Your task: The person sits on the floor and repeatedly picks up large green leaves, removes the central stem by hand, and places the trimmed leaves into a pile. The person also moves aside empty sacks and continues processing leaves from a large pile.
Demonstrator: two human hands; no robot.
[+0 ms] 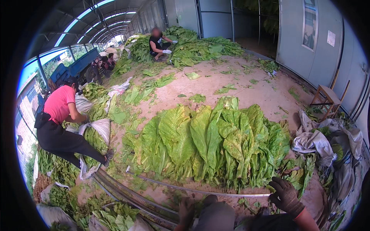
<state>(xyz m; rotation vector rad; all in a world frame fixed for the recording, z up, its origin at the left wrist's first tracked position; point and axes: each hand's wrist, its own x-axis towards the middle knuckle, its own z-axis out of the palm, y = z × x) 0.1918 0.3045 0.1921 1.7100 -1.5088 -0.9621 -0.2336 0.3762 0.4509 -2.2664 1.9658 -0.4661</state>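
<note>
Large green leaves with yellow patches point(202, 141) lie side by side in a thick row, their stems towards me, across a long metal rack with fine teeth point(199, 187). My right hand point(284, 196), in a dark knitted glove, is raised at the rack's right end with fingers spread and nothing held. My left hand point(186, 209), also gloved, is low in front of the rack beside my knee; it is dim, and its fingers' grip is unclear. More long metal racks point(136, 199) lie on the ground at the lower left.
A person in a pink shirt point(59, 104) bends over sacks of leaves at left. Another person point(157, 43) squats by a large leaf heap point(199, 49); others are farther back. Crumpled white sacks point(315, 141) and a wooden chair point(329, 96) stand right. Loose leaves point(192, 75) litter the floor.
</note>
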